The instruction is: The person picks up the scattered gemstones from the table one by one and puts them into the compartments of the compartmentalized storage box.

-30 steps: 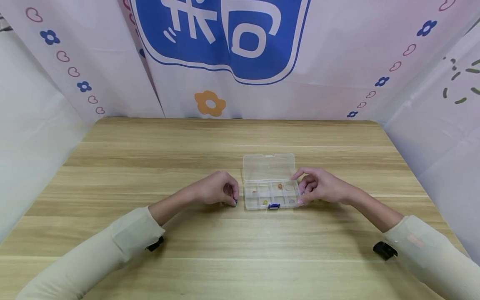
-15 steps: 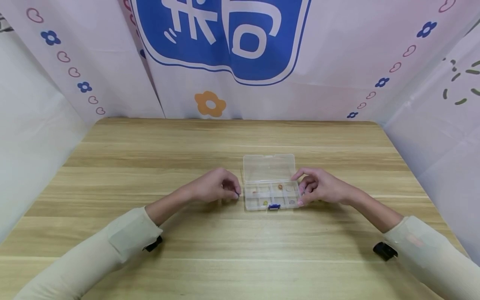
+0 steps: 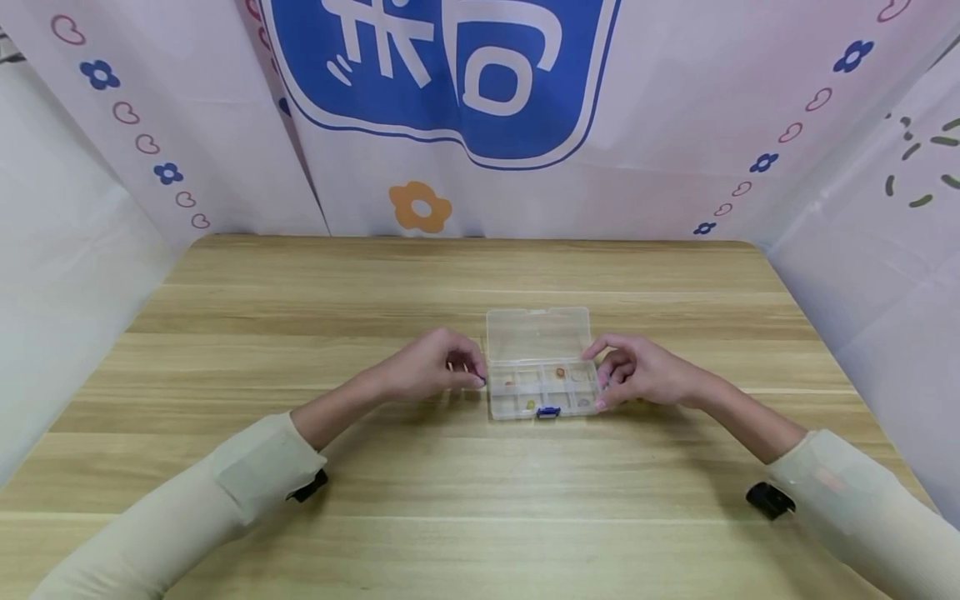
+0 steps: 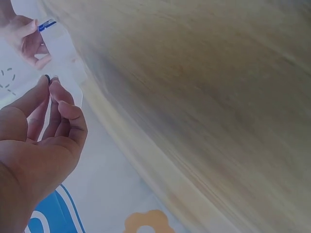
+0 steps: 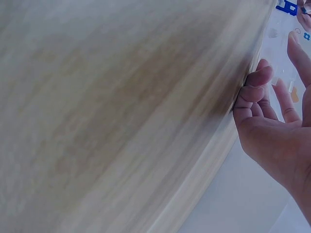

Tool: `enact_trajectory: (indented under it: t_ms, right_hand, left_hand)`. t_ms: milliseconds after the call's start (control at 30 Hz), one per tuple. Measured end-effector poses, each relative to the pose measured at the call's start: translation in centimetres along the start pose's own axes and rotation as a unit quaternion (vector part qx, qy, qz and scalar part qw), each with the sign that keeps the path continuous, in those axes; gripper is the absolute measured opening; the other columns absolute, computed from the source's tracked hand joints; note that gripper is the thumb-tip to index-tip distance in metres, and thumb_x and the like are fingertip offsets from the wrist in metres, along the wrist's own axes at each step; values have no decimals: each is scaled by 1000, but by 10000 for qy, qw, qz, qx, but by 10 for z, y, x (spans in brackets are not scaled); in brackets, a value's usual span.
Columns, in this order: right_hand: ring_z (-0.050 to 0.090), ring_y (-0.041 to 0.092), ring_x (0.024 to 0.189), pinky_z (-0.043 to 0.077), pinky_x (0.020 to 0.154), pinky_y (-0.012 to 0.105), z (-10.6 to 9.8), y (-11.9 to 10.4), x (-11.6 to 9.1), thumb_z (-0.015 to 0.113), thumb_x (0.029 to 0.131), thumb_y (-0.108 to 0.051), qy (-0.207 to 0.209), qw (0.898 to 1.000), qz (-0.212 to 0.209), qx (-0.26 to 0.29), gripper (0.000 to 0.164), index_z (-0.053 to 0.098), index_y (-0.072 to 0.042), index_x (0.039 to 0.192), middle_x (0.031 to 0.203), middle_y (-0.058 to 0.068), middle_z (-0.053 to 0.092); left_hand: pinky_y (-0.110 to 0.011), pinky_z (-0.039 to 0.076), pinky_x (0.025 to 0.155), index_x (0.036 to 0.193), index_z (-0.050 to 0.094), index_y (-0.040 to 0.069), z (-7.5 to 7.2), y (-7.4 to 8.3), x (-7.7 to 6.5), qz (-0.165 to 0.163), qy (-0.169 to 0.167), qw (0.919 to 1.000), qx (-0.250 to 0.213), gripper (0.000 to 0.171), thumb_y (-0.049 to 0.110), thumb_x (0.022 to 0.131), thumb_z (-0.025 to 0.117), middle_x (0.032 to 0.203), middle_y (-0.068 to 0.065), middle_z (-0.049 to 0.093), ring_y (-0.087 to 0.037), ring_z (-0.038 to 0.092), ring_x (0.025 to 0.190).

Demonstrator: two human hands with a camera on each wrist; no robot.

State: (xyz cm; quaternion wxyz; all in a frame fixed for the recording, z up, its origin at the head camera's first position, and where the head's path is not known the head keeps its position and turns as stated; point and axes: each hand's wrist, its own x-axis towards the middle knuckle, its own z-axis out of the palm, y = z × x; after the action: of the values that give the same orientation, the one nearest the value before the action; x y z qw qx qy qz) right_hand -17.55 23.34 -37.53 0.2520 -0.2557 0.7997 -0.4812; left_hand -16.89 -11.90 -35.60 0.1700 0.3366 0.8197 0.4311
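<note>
In the head view, a clear plastic compartment box (image 3: 502,406) lies on the table with its lid (image 3: 537,336) folded back and a blue latch (image 3: 548,412) at its front. Several tiny coloured pieces sit in the compartments, among them an orange one (image 3: 560,373) and a yellow one (image 3: 531,405). My left hand (image 3: 435,367) is at the box's left edge, pinching a small dark round piece (image 4: 47,78) between thumb and fingertips. The piece's exact kind is too small to tell. My right hand (image 3: 641,372) grips the box by its right side, with the other fingers curled.
The wooden table (image 3: 450,517) surrounds the box on all sides. A printed white cloth (image 3: 652,192) hangs behind the table's far edge, with more white sheeting (image 3: 67,275) at the sides. Dark devices (image 3: 770,501) are strapped under both sleeves.
My left hand has moved up and slightly right with the dark piece, closer to the box's left edge. The right hand and the box have stayed in place.
</note>
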Motion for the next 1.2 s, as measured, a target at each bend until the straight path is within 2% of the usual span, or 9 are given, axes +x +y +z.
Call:
enact_trajectory:
  t_ms: [400,933,1200]
  right_hand:
    - [59,13,72,50,64,22,0,0,1,85,80,4,-4,10000,1,44,56,54,11,125,88,13,65]
    - [59,13,72,50,64,22,1,-1,0,86,80,4,28,10000,72,26,56,54,10,126,89,13,65]
    - [59,13,73,50,65,22,1,-2,0,86,80,3,37,10000,61,-23,56,54,10,126,89,13,65]
  left_hand:
    - [-25,54,65,90,74,-3,8,0,7,-45,-274,9995,-117,5,1,93,75,84,-6,72,-12,61,70]
    - [-25,53,65,93,77,-1,11,5,10,-207,-257,9995,-20,4,0,95,73,86,-5,73,-11,61,72]
    - [-24,53,68,98,79,-2,12,6,12,-88,-282,9994,166,7,0,94,73,92,-6,77,-9,62,76]
